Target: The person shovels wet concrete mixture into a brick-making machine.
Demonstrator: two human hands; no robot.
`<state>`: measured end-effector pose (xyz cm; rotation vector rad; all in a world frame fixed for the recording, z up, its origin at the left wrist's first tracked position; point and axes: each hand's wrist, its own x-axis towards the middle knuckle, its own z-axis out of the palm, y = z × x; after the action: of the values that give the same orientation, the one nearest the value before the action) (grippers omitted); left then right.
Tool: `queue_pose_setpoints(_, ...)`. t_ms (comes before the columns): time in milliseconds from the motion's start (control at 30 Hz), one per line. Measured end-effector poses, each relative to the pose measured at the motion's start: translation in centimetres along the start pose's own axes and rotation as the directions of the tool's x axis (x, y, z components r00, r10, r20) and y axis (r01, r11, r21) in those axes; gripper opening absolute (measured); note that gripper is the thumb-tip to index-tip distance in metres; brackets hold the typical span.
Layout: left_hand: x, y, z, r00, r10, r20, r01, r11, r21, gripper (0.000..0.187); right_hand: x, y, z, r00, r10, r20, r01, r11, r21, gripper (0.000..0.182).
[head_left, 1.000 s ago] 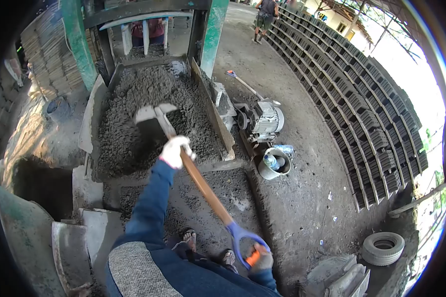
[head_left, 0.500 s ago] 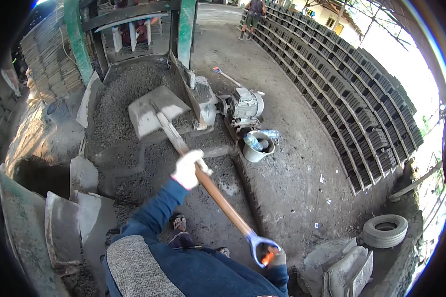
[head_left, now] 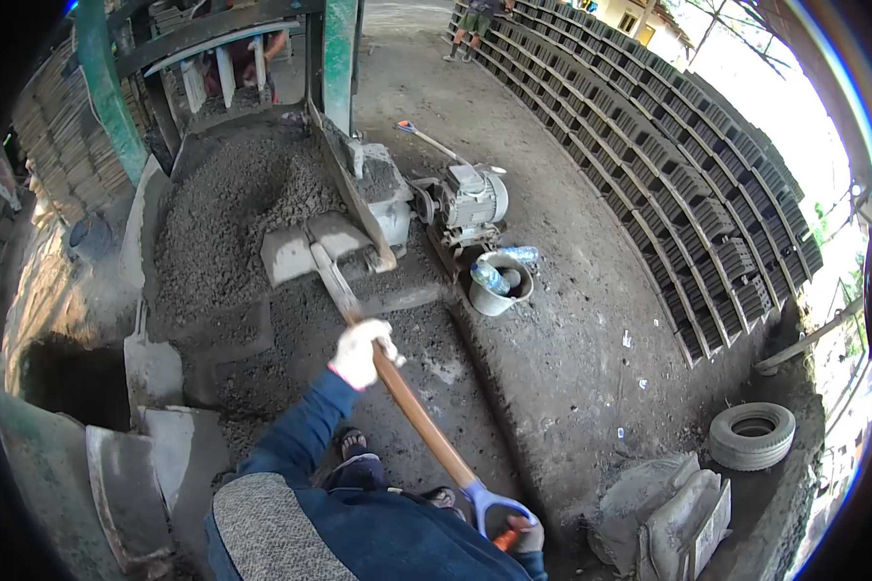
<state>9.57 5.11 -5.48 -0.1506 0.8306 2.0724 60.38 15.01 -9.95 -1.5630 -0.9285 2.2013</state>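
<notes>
My left hand (head_left: 361,352), in a white glove, is closed round the wooden shaft of a shovel (head_left: 415,411) at mid-length. At the bottom, my right hand (head_left: 526,535) is closed on the blue and orange D-shaped handle, partly hidden by it. The grey blade lies against a heap of dark, crumbly material (head_left: 233,198), beside a slanted metal plate (head_left: 351,198). Some of the material lies at the blade's upper edge.
An electric motor (head_left: 475,198) and a bucket (head_left: 492,302) holding bottles stand right of the shovel. Block racks (head_left: 639,184) curve along the right. A tyre (head_left: 752,436) and sacks (head_left: 649,513) lie lower right. People are partly visible beyond the green frame (head_left: 339,68) and near the racks.
The shovel blade has moved down and slightly right, and sits lower against the heap. Both hands have shifted a little left and downward or nearer with the shaft. The view has shifted slightly.
</notes>
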Motion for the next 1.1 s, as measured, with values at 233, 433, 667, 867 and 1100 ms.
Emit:
queue_pose_setpoints(233,13.1,20.8,-5.6,0.972,0.235,0.025,-0.235,0.954,0.184,0.009,3.4,-3.0,27.1,0.941,-0.223,0.253,0.232,0.973,-0.006,0.022)
queue_pose_setpoints(433,9.7,22.8,2.7,0.963,0.269,-0.028,-0.27,0.961,-0.061,0.039,-5.3,-15.0,27.8,0.792,-0.475,0.385,0.481,0.872,0.086,0.024)
queue_pose_setpoints(667,-2.2,10.4,10.6,0.96,0.084,0.269,0.037,0.908,-0.417,0.05,-13.4,-34.8,11.7,0.07,-0.875,0.479,0.872,-0.18,-0.456,0.042)
queue_pose_setpoints(867,-5.7,2.9,13.1,0.678,0.352,0.645,-0.084,0.909,-0.408,0.072,-19.5,-47.1,16.6,-0.8,-0.392,0.454,0.194,-0.885,-0.423,0.053)
queue_pose_setpoints(1100,-11.1,3.4,9.5,0.687,0.464,0.559,-0.274,0.878,-0.393,0.093,-26.8,-47.3,35.3,-0.865,-0.038,0.501,-0.124,-0.95,-0.286,0.046)
